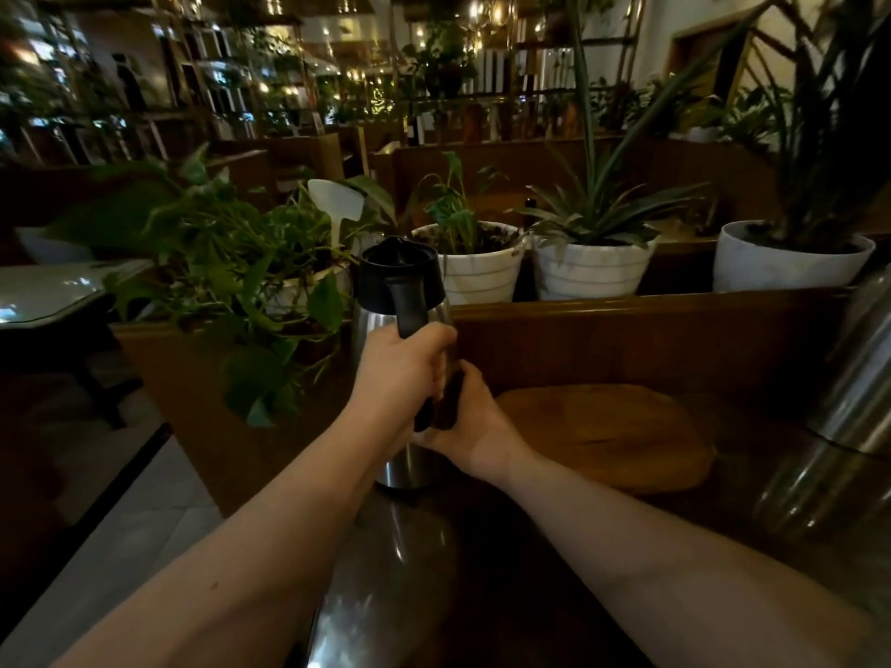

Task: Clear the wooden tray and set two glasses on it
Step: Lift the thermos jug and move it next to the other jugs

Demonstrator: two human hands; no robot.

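Nearest, both forearms reach over the dark table to a steel jug standing at its left edge: the left hand is clenched round the black handle, the right hand cups the jug's lower side. Just right of the jug lies the wooden tray, bare on top, with a second steel vessel at far right; beyond, white pots of plants line a wooden ledge

Dark table: steel jug, wooden tray.
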